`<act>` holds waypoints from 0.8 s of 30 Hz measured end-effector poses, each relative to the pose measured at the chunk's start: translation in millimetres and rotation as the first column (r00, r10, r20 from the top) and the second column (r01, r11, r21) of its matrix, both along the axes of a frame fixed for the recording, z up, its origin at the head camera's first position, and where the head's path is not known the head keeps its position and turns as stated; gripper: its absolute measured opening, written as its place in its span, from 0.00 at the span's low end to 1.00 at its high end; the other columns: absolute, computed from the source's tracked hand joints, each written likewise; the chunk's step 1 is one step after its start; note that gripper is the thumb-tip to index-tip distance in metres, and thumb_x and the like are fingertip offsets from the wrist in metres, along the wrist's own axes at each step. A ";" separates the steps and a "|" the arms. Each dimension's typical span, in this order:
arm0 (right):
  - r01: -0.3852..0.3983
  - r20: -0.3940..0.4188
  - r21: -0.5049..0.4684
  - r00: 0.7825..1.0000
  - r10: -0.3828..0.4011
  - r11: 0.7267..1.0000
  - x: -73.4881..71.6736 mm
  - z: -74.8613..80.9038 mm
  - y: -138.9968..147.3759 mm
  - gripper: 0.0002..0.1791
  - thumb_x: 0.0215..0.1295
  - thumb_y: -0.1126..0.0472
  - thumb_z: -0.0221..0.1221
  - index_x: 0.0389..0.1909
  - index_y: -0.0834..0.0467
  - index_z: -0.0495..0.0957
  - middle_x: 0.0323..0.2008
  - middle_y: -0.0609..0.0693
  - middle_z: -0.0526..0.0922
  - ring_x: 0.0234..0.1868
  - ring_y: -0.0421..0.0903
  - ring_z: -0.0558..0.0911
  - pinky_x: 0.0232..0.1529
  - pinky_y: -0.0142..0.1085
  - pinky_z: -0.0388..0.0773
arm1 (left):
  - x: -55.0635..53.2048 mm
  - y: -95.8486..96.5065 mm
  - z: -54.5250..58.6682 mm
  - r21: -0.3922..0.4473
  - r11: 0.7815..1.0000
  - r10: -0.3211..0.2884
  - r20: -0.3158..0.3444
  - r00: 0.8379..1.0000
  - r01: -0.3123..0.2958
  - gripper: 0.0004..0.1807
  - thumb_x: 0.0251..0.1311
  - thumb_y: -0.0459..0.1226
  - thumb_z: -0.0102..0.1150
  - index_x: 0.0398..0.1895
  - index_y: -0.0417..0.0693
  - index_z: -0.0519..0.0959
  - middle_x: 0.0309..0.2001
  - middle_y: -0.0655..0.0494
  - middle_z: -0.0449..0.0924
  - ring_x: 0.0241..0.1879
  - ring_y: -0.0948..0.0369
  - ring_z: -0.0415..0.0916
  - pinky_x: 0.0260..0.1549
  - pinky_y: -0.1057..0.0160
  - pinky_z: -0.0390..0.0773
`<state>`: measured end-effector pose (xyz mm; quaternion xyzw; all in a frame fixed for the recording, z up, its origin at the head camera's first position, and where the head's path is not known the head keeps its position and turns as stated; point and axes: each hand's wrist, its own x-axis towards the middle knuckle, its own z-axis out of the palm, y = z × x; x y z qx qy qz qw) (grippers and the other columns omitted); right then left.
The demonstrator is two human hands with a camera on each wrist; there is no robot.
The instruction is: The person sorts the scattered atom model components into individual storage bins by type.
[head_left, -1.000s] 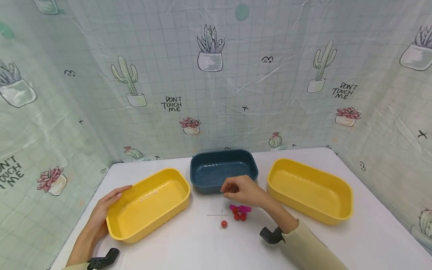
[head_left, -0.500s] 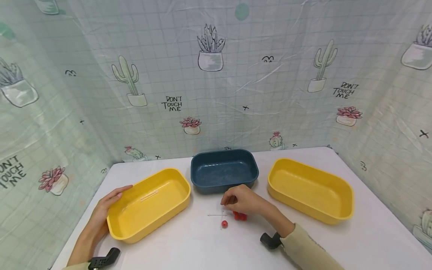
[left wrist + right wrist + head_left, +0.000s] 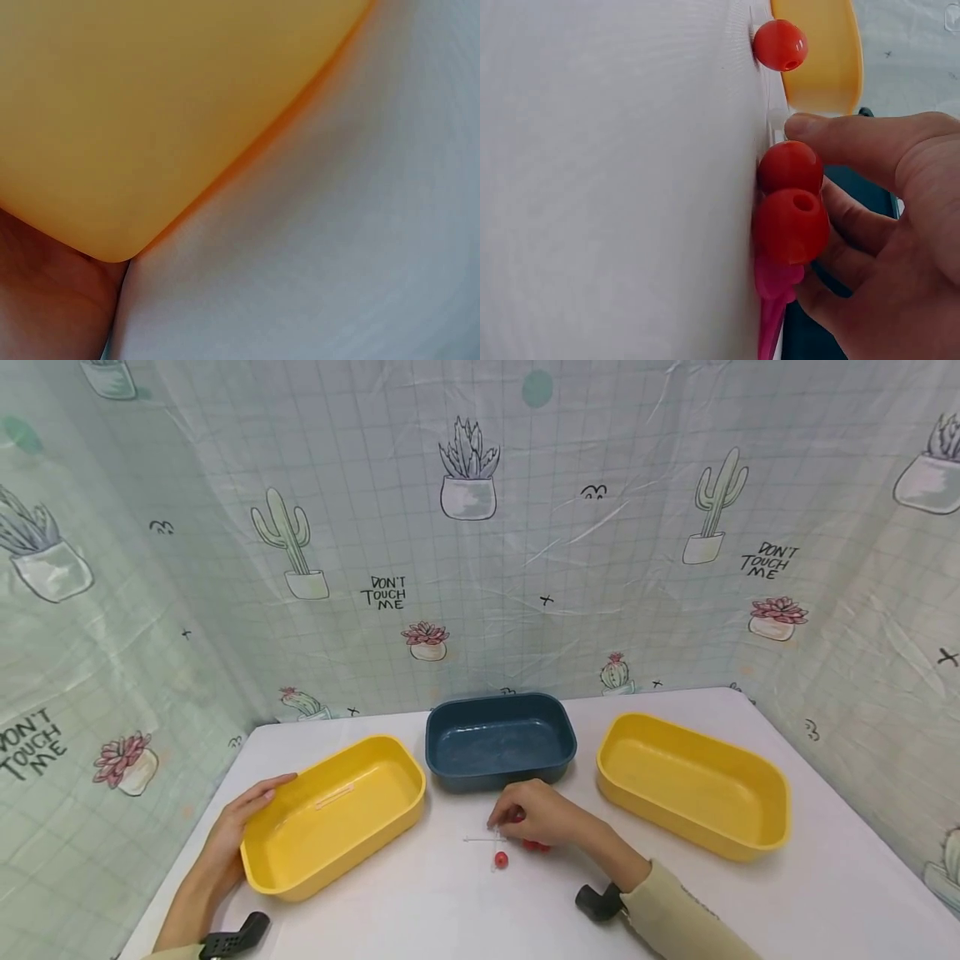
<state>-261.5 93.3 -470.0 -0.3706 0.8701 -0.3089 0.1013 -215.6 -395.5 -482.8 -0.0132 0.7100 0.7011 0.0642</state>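
My left hand (image 3: 225,839) lies along the outer left wall of a yellow bin (image 3: 401,814), its palm near the bin's corner in the left wrist view. Just in front of the blue bin, my right hand (image 3: 543,814) reaches down with bent fingers, thumb and forefinger beside the upper end of a thin white cotton swab (image 3: 497,852). Another cotton swab (image 3: 476,840) lies across it. One red bead (image 3: 501,860) sits by the first swab. Under the right hand are more red beads (image 3: 791,225) and a magenta plastic piece (image 3: 774,279), mostly hidden in the head view.
The blue bin (image 3: 501,780) stands at the back centre. A second yellow bin (image 3: 690,827) is to the right. Inside the left yellow bin lie slim sticks (image 3: 333,796) that look like swabs. A patterned curtain (image 3: 465,560) rises behind the white table (image 3: 420,910).
My right hand has come down and slightly toward me from above the blue bin's front edge to the swabs, covering the magenta pieces. My left hand stays by the yellow bin.
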 end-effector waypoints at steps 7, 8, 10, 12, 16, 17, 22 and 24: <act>0.000 -0.034 0.013 0.999 0.000 1.000 1.9 -1.7 -0.4 0.05 0.64 0.64 0.70 0.38 0.51 0.91 0.36 0.39 0.85 0.37 0.32 0.79 0.43 0.27 0.79 | -0.4 2.3 -0.3 -0.023 1.000 0.009 0.025 1.000 -0.009 0.28 0.81 0.49 0.42 0.79 0.53 0.65 0.61 0.79 0.76 0.58 0.76 0.78 0.55 0.71 0.82; -0.001 -0.036 0.011 0.999 0.002 1.000 1.7 -2.1 -0.6 0.05 0.64 0.64 0.70 0.38 0.51 0.90 0.36 0.40 0.85 0.37 0.32 0.79 0.43 0.27 0.79 | -0.4 2.4 -0.3 -0.026 1.000 0.013 0.025 1.000 -0.013 0.28 0.81 0.49 0.42 0.79 0.53 0.65 0.61 0.79 0.76 0.58 0.76 0.78 0.55 0.71 0.82; -0.004 -0.034 0.005 0.999 0.004 1.000 1.3 -3.1 -0.8 0.05 0.64 0.64 0.70 0.38 0.51 0.90 0.36 0.40 0.85 0.36 0.32 0.79 0.43 0.27 0.79 | 0.1 2.0 -0.5 -0.028 0.999 0.016 0.021 1.000 -0.016 0.28 0.81 0.49 0.42 0.78 0.52 0.65 0.61 0.80 0.75 0.58 0.76 0.78 0.55 0.72 0.81; -0.008 -0.029 -0.002 1.000 0.008 1.000 1.0 -3.9 -0.7 0.05 0.64 0.65 0.70 0.38 0.52 0.90 0.36 0.41 0.86 0.36 0.32 0.78 0.42 0.27 0.79 | 0.5 1.7 -0.8 -0.033 0.999 0.019 0.015 1.000 -0.018 0.28 0.81 0.49 0.42 0.78 0.52 0.65 0.61 0.80 0.75 0.58 0.77 0.77 0.55 0.73 0.81; -0.006 -0.030 -0.010 1.000 0.006 1.000 0.1 -5.4 -0.3 0.06 0.63 0.66 0.70 0.38 0.52 0.90 0.35 0.42 0.86 0.35 0.31 0.78 0.42 0.26 0.80 | 0.4 1.5 -0.7 -0.031 0.999 0.020 0.012 1.000 -0.020 0.28 0.81 0.49 0.42 0.78 0.52 0.65 0.61 0.81 0.75 0.58 0.77 0.76 0.55 0.74 0.80; -0.005 -0.030 -0.012 1.000 0.005 1.000 -0.1 -5.6 -0.2 0.06 0.63 0.66 0.70 0.38 0.52 0.90 0.35 0.43 0.87 0.35 0.31 0.78 0.42 0.26 0.80 | 0.3 1.5 -0.7 -0.029 0.999 0.019 0.013 1.000 -0.018 0.28 0.81 0.49 0.42 0.79 0.52 0.65 0.61 0.81 0.75 0.58 0.77 0.76 0.55 0.74 0.80; 0.007 -0.020 -0.031 1.000 -0.007 0.999 -0.5 -6.1 0.6 0.06 0.63 0.67 0.70 0.38 0.53 0.89 0.35 0.44 0.88 0.34 0.31 0.77 0.41 0.26 0.80 | 0.2 2.0 -1.1 -0.021 1.000 0.015 0.009 1.000 -0.015 0.28 0.81 0.49 0.42 0.78 0.52 0.65 0.61 0.81 0.75 0.58 0.77 0.77 0.55 0.73 0.80; 0.017 -0.013 -0.038 1.000 -0.017 0.999 -0.8 -6.6 1.0 0.06 0.63 0.67 0.70 0.37 0.53 0.89 0.34 0.43 0.87 0.34 0.31 0.77 0.40 0.25 0.80 | 0.2 2.2 -1.4 -0.017 1.000 0.010 0.003 1.000 -0.010 0.27 0.82 0.48 0.42 0.78 0.51 0.66 0.61 0.80 0.75 0.58 0.76 0.77 0.55 0.73 0.80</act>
